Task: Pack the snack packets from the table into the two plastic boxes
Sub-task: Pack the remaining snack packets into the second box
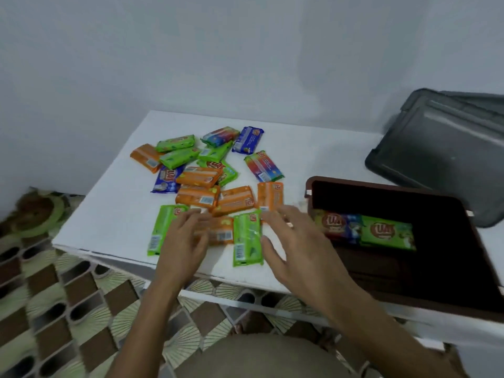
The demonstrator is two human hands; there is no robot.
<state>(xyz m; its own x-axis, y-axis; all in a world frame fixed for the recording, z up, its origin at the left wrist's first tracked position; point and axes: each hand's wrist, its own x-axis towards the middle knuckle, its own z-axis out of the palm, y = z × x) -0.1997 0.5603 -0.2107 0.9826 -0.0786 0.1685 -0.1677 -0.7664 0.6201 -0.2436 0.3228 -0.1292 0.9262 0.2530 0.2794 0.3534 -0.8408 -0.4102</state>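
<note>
Several snack packets in green, orange, blue and rainbow wrappers lie scattered on the white table (114,214). My left hand (182,241) reaches with spread fingers over an orange packet (221,233), beside a green packet (161,227). My right hand (297,246) hovers with straight fingers just right of another green packet (246,238), near the brown plastic box (409,296). Inside that box lie a blue packet (338,225) and a green one (387,233). Neither hand holds anything.
A dark grey box or lid (441,148) sits at the back right of the table, behind the brown box. The wall is close behind. Patterned floor tiles (68,309) show below the table's front edge.
</note>
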